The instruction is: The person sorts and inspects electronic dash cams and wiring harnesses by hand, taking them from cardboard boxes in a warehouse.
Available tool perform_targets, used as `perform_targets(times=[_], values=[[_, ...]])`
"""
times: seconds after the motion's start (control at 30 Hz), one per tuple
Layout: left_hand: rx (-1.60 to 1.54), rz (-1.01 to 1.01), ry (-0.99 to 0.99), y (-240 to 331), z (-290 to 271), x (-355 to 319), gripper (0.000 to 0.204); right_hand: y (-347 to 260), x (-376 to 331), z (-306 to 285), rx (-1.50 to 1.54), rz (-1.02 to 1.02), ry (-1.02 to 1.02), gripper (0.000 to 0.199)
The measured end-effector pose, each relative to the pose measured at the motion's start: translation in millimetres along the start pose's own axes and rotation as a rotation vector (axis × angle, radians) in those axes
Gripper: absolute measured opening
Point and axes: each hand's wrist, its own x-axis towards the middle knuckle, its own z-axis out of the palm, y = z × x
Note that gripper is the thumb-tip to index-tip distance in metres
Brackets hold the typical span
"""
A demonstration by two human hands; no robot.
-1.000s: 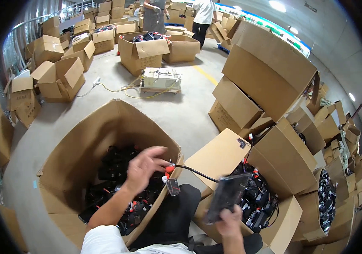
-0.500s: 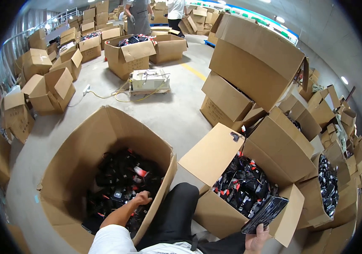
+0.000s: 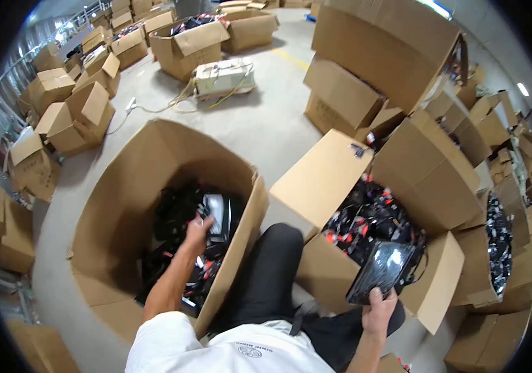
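Note:
My left hand (image 3: 197, 233) reaches down into the large open carton (image 3: 123, 171) on the left. Its fingers are closed on the edge of a black flat device (image 3: 218, 217) with a pale, shiny patch on its face. Around it lies a dark heap of black devices and cables with red and white bits. My right hand (image 3: 380, 306) grips the lower edge of a black flat rectangular device (image 3: 380, 267) in glossy clear wrap, thumb on top. That device is tilted over the smaller carton (image 3: 328, 270) on the right, partly covering its heap of black cables and red pieces.
A tall stack of cartons (image 3: 384, 56) stands beyond the right carton. Farther right, another carton holds small black parts (image 3: 498, 245). A pale box-shaped machine (image 3: 223, 79) with trailing yellow cords sits on the floor ahead. More open cartons (image 3: 79, 121) line the left.
My view has tilted downward. My left hand has gone from a closed grasp over the heap to gripping a flat device. The wrapped device in my right hand now shows more of its face.

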Motion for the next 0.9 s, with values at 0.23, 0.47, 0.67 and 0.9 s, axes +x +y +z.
perform_targets(times=[0.23,0.47,0.67,0.9], values=[[-0.388,0.223,-0.305,145.2,67.2,-107.5,0.044,-9.6,30.5,95.7,-0.232,0.016,-0.118,0.043],[-0.491,0.221,-0.486,129.4,168.7,-165.3,0.046,-18.0,29.7,176.0,-0.028,-0.112,-0.218,0.036],[-0.529,0.093,-0.565,111.9,210.5,-175.5,0.045,3.4,25.6,158.0,0.52,0.095,-0.202,0.039],[-0.415,0.097,-0.596,107.1,205.2,-173.4,0.042,15.3,17.6,145.8,-0.301,-0.181,-0.465,0.036]])
